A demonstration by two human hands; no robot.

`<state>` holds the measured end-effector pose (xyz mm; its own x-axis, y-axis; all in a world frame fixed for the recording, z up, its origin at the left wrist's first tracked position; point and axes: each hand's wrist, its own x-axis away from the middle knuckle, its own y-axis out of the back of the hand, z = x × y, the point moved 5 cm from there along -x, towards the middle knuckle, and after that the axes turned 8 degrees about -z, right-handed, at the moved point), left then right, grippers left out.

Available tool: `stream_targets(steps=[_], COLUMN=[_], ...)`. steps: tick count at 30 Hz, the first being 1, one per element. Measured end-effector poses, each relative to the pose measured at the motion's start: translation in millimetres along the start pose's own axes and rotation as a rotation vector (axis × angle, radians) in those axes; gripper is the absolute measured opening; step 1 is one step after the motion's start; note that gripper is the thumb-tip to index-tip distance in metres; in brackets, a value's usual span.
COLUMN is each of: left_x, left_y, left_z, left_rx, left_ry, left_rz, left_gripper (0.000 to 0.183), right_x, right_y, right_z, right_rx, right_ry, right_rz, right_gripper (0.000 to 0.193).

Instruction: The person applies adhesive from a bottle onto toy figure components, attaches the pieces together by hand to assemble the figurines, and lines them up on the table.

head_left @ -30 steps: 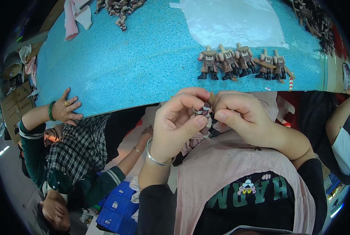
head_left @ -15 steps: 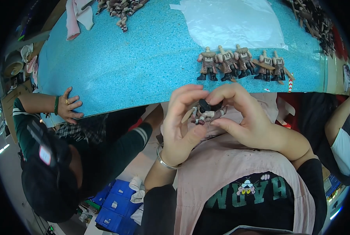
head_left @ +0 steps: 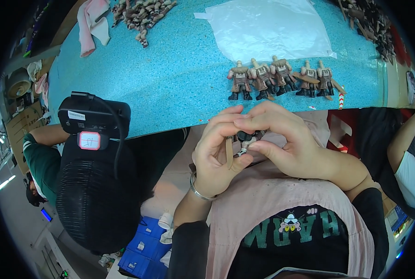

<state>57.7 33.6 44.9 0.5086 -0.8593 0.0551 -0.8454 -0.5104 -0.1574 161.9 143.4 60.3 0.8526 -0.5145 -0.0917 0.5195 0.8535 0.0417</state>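
Your left fingers (head_left: 223,126) and right fingers (head_left: 263,122) close around a small figurine (head_left: 245,137), held between them; the surface's (head_left: 170,88) near edge runs beside them, open room stretching beyond-left.

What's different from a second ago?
The small figure has been turned about between the person's left hand and right hand; neither has let it go. At left, the co-worker's head has moved toward the table, and that co-worker's hand there is now out of sight. The five laid-out figures and white sheet stayed put.
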Motion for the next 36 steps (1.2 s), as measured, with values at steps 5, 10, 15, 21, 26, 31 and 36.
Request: stream_targets(steps=[5, 10, 15, 21, 26, 31, 36], left_x=[-1.6, -10.8, -15.6, -26.5, -21.5, -21.5, -23.6], left_y=[-1.8, -1.9, 18.3, 48.2, 52.0, 58.2, 64.3], left_z=[0.4, -12.4, -25.4, -22.9, -9.5, -7.8, -7.5], left_rx=[-0.014, -0.173, -0.525, -0.788, -0.886, -0.855, -0.892], left_ry=[-0.015, -0.15, -0.361, -0.473, -0.486, -0.493, -0.502], left_rz=[-0.023, -0.036, -0.188, -0.368, -0.402, -0.433, -0.432], left_gripper=[0.042, 0.037, 0.038, 0.042, 0.043, 0.044, 0.043], right_x=[-2.0, -27.7, -103.0, -190.2, -226.4, -235.3, -216.1], right_y=[3.8, 19.8, 55.3, -4.0, -61.4, -67.9, -44.0], right_z=[3.4, 20.4, 34.7, 10.3, -8.9, -20.6, -3.6], right_rx=[0.024, 0.056, 0.356, 0.821, 1.008, 1.162, 0.891], right_ry=[0.018, 0.013, 0.13, 0.636, 0.864, 0.89, 0.916], right_rz=[-0.06, 0.033, -0.096, 0.123, 0.191, 0.238, 0.155], right_gripper=[0.036, 0.036, 0.023, 0.018, 0.02, 0.018, 0.024])
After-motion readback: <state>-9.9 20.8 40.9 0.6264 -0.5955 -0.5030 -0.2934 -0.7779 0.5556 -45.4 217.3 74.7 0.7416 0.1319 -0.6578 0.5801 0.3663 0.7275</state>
